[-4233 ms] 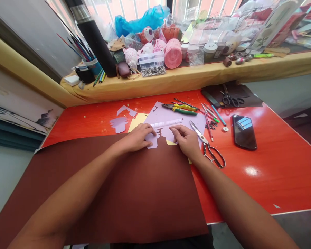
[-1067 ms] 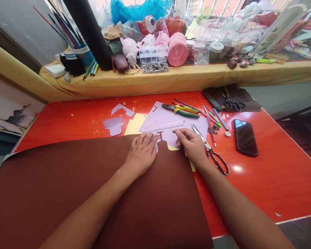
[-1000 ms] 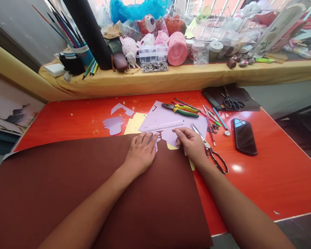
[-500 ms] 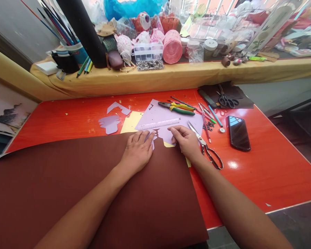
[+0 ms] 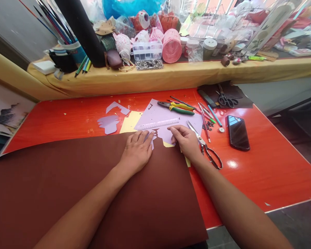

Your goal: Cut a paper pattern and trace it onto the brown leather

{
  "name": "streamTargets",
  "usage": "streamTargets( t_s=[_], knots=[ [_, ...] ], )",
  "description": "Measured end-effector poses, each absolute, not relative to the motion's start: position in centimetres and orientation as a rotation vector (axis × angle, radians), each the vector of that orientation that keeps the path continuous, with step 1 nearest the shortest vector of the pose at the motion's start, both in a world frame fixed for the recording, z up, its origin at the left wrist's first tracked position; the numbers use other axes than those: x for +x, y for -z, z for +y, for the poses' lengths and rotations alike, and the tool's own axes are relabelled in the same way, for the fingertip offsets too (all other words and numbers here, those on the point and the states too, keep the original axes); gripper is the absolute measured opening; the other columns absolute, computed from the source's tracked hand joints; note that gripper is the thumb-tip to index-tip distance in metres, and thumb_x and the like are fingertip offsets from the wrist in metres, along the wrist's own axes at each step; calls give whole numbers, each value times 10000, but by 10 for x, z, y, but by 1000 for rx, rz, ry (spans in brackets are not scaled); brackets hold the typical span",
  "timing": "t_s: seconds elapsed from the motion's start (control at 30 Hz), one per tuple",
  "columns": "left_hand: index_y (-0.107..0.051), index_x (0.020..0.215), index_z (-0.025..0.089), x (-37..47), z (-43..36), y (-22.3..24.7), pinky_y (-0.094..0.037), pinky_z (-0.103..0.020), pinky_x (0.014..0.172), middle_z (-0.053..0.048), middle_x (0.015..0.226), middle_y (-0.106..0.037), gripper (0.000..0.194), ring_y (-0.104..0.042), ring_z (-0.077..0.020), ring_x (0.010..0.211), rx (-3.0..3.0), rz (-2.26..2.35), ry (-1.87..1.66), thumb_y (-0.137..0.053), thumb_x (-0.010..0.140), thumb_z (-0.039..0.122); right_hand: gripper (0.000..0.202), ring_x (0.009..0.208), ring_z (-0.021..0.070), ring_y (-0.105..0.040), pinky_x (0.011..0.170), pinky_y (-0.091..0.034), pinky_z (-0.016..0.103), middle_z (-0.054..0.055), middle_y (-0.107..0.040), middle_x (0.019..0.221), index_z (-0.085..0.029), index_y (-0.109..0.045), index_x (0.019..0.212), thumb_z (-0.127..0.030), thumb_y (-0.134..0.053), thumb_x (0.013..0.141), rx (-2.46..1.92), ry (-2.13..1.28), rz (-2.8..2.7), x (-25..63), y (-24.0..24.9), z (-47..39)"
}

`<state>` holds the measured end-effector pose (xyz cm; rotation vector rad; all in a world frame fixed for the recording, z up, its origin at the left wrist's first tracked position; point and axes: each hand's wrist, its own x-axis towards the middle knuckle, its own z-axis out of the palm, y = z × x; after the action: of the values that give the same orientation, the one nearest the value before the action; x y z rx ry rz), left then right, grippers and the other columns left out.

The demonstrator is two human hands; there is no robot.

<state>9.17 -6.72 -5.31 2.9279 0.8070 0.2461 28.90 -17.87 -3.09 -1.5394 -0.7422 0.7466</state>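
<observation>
A large brown sheet (image 5: 155, 193), like leather, spreads over the front of the red table, with a cut-out notch in its far edge. My left hand (image 5: 136, 148) lies flat on that edge, fingers spread, pressing a small purple paper piece (image 5: 152, 141) that is partly under it. To the right of the notch, my right hand (image 5: 185, 140) has thumb and forefinger pinched together; what they hold, if anything, is too small to make out. Beside the right hand lie metal scissors (image 5: 204, 143), blades slightly apart. A clear ruler (image 5: 158, 123) rests on purple paper (image 5: 147, 114) beyond both hands.
Pliers (image 5: 176, 107), several pencils (image 5: 215, 116) and a phone (image 5: 238, 133) lie at the right. Cut purple paper (image 5: 109, 124) and yellow paper (image 5: 129, 122) are at the left. Black-handled scissors (image 5: 226, 100) sit farther back. A crowded, cloth-covered ledge (image 5: 145, 77) runs behind.
The view has shifted very slightly. Both hands and the brown sheet keep their places.
</observation>
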Motion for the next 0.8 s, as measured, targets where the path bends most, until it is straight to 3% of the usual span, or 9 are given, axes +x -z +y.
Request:
streamTargets(
  t_s=[0.8],
  knots=[
    [-593,1567,235,92,-67,50,-434,-493,1158,-123,1514,-665,490,-555,-324,1412,3000,793,-303,-444,1101,258,336,617,181,-569,623,-459,306,-19,-615,643,-199,-809,1007,-515,-703,964,-1584,-748,-814,283,31,-179]
  ],
)
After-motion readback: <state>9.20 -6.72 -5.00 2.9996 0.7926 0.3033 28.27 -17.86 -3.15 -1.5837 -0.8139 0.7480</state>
